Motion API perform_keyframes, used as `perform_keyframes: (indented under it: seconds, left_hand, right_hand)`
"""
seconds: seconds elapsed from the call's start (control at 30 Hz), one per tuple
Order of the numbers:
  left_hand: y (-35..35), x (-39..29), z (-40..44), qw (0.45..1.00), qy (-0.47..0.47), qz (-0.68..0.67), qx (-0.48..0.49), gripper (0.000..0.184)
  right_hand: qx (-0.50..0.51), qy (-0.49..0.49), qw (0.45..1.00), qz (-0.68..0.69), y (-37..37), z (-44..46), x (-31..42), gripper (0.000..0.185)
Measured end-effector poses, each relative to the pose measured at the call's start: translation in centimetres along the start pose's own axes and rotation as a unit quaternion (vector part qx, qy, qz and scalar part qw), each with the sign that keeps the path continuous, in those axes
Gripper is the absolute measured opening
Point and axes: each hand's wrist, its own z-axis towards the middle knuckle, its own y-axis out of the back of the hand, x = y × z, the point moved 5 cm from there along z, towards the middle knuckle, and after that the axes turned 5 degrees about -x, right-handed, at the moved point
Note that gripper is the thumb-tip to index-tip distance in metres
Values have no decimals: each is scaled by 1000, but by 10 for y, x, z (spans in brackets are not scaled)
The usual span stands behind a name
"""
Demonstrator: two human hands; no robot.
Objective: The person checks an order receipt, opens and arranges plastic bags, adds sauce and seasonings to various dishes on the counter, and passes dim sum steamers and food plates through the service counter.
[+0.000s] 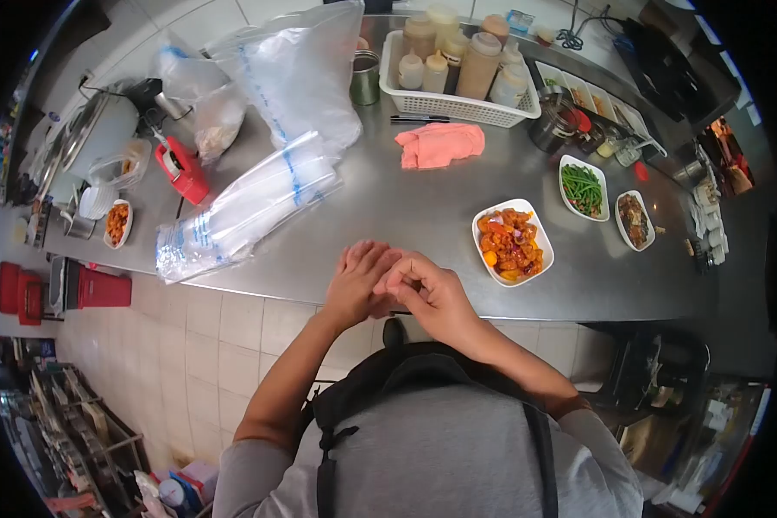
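In front of my body, at the steel counter's front edge, my two hands meet. My left hand (360, 278) is palm down with its fingers stretched out. My right hand (430, 295) has curled fingers in a pinch against the side of the left hand; whatever is between them, if anything, is too small to make out. Right of the hands sits a white square bowl (547, 259) of glazed orange-red pieces with onion. To the left lie long flat plastic bags (250, 207) with blue print. A crumpled pink cloth (440, 145) rests further back.
A white basket (470, 108) of sauce bottles stands at the back. Dishes of green beans (582, 190) and a browned food (633, 221) are at the right. A red tape dispenser (181, 170), a large clear bag (298, 69) and a small orange dish (118, 224) are left.
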Motion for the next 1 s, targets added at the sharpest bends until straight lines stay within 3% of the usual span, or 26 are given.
perform_keyframes:
  seconds: [0.1,0.13,0.17,0.2,0.23,0.3,0.4,0.5,0.6,0.63,0.7,0.73,0.83,0.87,0.93,1.0]
  left_hand:
    - [-23,23,-4,994,37,-106,-13,45]
    - [-21,32,0,989,-24,-133,-59,31]
    - [-32,48,-5,944,125,-297,-71,30]
    - [-37,52,-7,851,266,-446,-79,29]
    - [-40,51,-8,716,393,-571,-84,28]
    - [-11,33,3,674,397,-616,-93,28]
    - [13,8,11,643,386,-658,-68,25]
    - [47,-24,20,616,367,-695,-52,25]
    - [63,-29,26,589,292,-753,-23,30]
    - [68,-28,28,579,258,-773,-9,33]
    - [74,-25,31,592,260,-762,-28,35]
    - [78,-26,33,599,260,-757,-37,37]
    - [78,-41,25,811,258,-511,123,42]
    - [81,-36,27,880,206,-414,113,44]
    - [87,-16,29,972,88,-201,85,49]
    - [108,7,35,969,40,-209,-123,35]
  right_hand:
    - [-65,152,965,-203,20,-5,5,13]
    - [-76,95,978,-167,32,-10,-14,18]
    - [-88,36,987,-131,44,-15,-38,23]
    - [-100,-21,990,-95,52,-19,-53,28]
    - [-112,-24,986,-123,53,-22,-54,31]
    - [-136,-29,974,-179,54,-30,-55,37]
    - [-126,79,957,-250,44,-33,-41,44]
    - [-209,35,967,-140,41,-34,-37,37]
    - [-180,194,929,-259,51,-26,-25,26]
    - [-162,114,967,-162,53,-25,-30,21]
    - [-118,-50,991,41,48,-28,-34,12]
    - [-115,-10,993,2,45,-26,-27,10]
    - [-102,66,991,-60,27,-14,-5,6]
    - [-91,64,993,-46,22,-10,3,7]
    - [-42,27,999,7,10,-7,20,12]
    - [34,-43,995,85,-4,-9,39,22]
